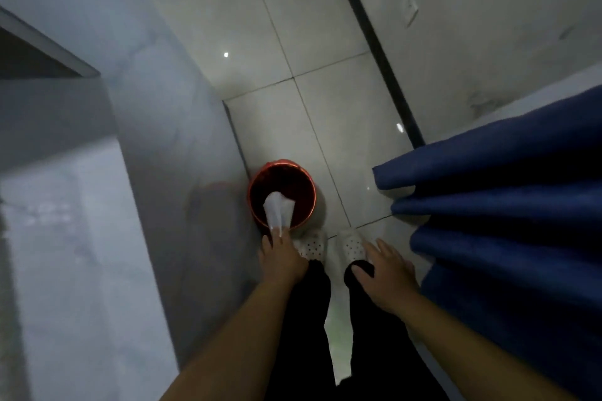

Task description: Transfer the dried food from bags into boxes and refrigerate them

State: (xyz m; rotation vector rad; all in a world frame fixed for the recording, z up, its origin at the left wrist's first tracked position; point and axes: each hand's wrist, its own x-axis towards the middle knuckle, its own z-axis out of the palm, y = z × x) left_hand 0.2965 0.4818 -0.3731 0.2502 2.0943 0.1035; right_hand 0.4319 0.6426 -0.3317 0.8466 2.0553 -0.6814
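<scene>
The person stood on a pale tiled floor (325,101), looking straight down at black trousers and white perforated slippers (312,247). The left hand (281,257) reached forward and down, its fingertips pinching a crumpled white bag (277,209) that hung over the open mouth of a red bin (257,179); whether the bag touched the bin's inside could not be told in the dim, blurred view. The bin sat on the floor right against the base of a grey marbled worktop (156,127) on the left. The right hand (387,273) hovered open, fingers spread and relaxed, holding nothing, close beside a blue cloth (508,192) hanging in folds on the right.
</scene>
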